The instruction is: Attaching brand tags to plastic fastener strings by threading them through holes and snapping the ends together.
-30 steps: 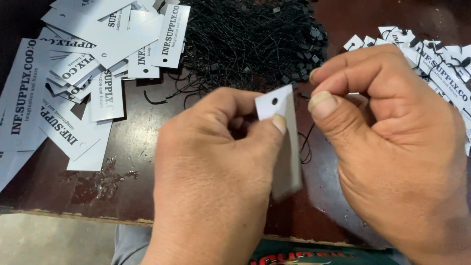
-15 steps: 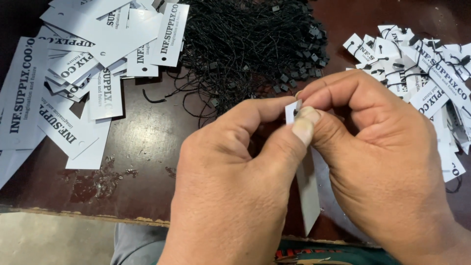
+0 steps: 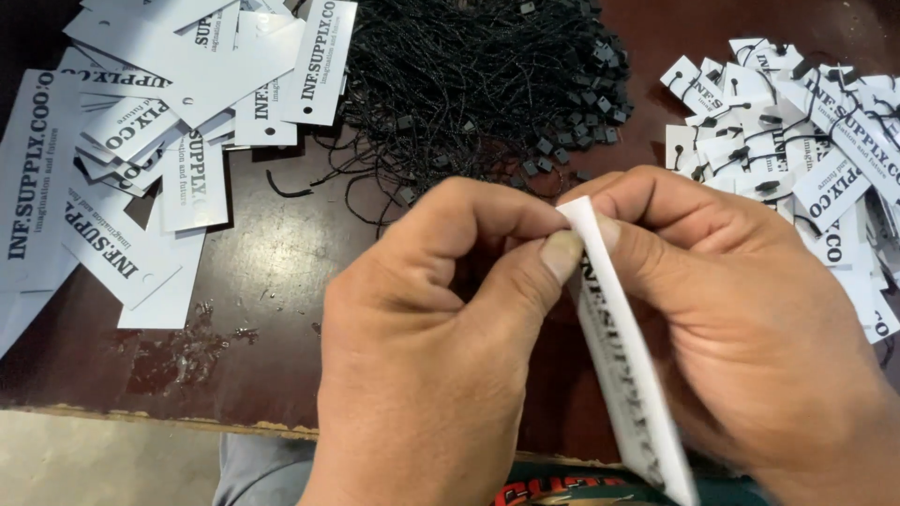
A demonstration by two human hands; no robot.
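Note:
Both hands meet over the near edge of a dark wooden table (image 3: 272, 262). My left hand (image 3: 441, 347) and my right hand (image 3: 741, 309) pinch the top end of a long white paper tag (image 3: 623, 375) with black print, which hangs edge-on and slants down toward me. My left thumb presses against the tag's top corner, opposite my right fingers. Any string at the tag's top is hidden by the fingers. Beyond the hands lies a tangled heap of black strings with small square clasps (image 3: 478, 84).
A loose spread of white printed tags (image 3: 159, 141) covers the left of the table. A pile of tags with black strings attached (image 3: 806, 141) lies at the right. The table's worn front edge (image 3: 141, 412) runs below, with pale floor under it.
The tag turned from face-on, its punched hole showing, to edge-on. Both hands closed together around its top end and the view moved in closer.

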